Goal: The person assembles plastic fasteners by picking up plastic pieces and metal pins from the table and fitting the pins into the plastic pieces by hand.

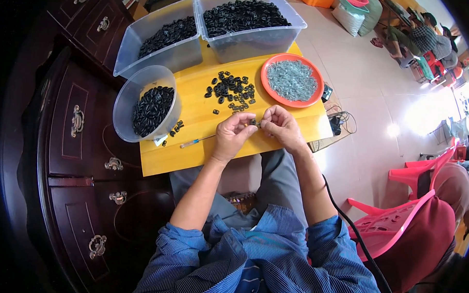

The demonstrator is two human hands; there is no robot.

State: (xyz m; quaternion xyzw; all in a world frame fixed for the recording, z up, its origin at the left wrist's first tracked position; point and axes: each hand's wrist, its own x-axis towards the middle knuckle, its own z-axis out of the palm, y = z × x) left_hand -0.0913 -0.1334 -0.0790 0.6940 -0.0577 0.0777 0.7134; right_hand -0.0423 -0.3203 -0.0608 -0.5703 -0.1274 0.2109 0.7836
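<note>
Above the near part of the yellow table (192, 162), my left hand (231, 137) pinches a small dark oval piece (253, 122) between thumb and fingertips. My right hand (282, 128) meets it from the right, its fingertips closed at the same piece; whether they hold a second small part is hidden. Just beyond the hands lies a loose pile of small black oval pieces (228, 88), several showing holes. Left of my left hand, a thin tool with a blue handle (189, 143) lies on the tabletop, its shaft running toward the wrist.
An orange-red plate (263, 81) with many small clear pieces stands at right. A round clear tub (123, 104) and two clear bins (125, 52) (248, 43) hold black pieces. Dark drawers (77, 213) flank the left. Pink chairs (392, 224) and people (426, 42) are at right.
</note>
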